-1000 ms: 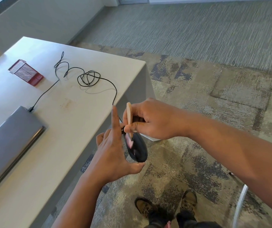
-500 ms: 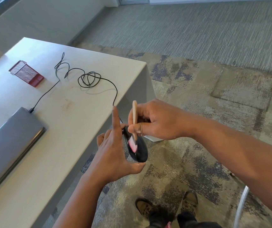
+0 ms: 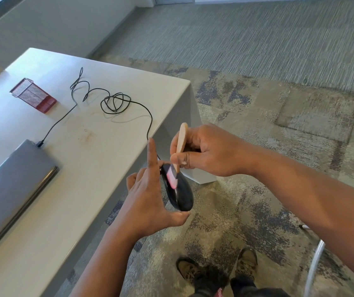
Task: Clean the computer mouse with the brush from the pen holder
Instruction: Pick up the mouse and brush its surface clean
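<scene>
- Two hands at work: my right hand (image 3: 210,152) pinches the brush (image 3: 179,151) by its wooden handle, thumb and forefinger clamped low on the shaft, the other fingers curled behind it.
- My left hand (image 3: 150,196) holds the computer mouse (image 3: 179,192) on edge, thumb hooked under its lower end at about 6 o'clock, forefinger sticking straight up towards 12; how the remaining fingers lie behind the shell I cannot tell.
- Against half a second ago, the pink bristles have slid down the black shell, from near the cable end towards its middle, and the handle has tipped a little towards 1 o'clock.
- I read that as a stroke in progress, so cleaning is under way, not finished; the lower half and the far side likely still need passes.
- The mouse sits off the desk edge, over the carpet, so a slip of my left thumb could drop it on its cable (image 3: 116,101).
- That cable runs up to 11 o'clock, coils on the desk (image 3: 86,168), and plugs into the closed laptop (image 3: 11,183) at 9 o'clock.
- The red mesh pen holder (image 3: 33,95) lies on its side far out at 10 o'clock, well apart from my hands.
</scene>
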{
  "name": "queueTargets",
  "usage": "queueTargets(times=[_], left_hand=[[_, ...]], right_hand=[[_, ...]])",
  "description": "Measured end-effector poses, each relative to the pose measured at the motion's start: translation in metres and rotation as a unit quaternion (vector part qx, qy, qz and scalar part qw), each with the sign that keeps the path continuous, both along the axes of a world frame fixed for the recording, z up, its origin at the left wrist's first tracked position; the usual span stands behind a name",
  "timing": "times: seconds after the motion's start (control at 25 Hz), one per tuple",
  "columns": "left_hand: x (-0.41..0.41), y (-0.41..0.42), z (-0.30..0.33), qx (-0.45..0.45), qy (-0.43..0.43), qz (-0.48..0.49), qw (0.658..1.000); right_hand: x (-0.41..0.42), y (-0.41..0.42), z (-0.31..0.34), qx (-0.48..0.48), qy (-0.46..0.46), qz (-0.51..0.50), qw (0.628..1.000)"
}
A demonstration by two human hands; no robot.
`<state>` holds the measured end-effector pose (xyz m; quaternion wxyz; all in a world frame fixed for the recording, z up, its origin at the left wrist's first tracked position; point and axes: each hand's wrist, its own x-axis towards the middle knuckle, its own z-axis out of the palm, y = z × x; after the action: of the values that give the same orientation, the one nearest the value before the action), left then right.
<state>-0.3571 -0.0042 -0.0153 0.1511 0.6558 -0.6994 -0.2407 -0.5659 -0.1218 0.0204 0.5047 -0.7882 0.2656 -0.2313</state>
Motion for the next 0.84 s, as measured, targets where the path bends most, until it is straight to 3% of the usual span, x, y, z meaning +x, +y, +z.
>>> queueTargets(times=[0.08,0.4,0.64,0.84], left_hand=[[0.001,0.0,-0.001,-0.009,-0.006,-0.003,1.0],[0.006,0.001,-0.001,-0.048,0.038,0.005,0.998],[0.009,0.002,-0.001,-0.055,0.07,0.021,0.996],[0.011,0.001,-0.004,-0.068,0.082,0.027,0.994]], right_hand=[[-0.001,-0.001,-0.001,-0.015,0.004,-0.015,1.0],[-0.006,0.016,-0.007,0.037,0.001,0.095,0.995],[-0.022,0.013,-0.014,0.139,-0.029,0.152,0.978],[-0.037,0.006,-0.022,0.193,-0.071,0.135,0.969]])
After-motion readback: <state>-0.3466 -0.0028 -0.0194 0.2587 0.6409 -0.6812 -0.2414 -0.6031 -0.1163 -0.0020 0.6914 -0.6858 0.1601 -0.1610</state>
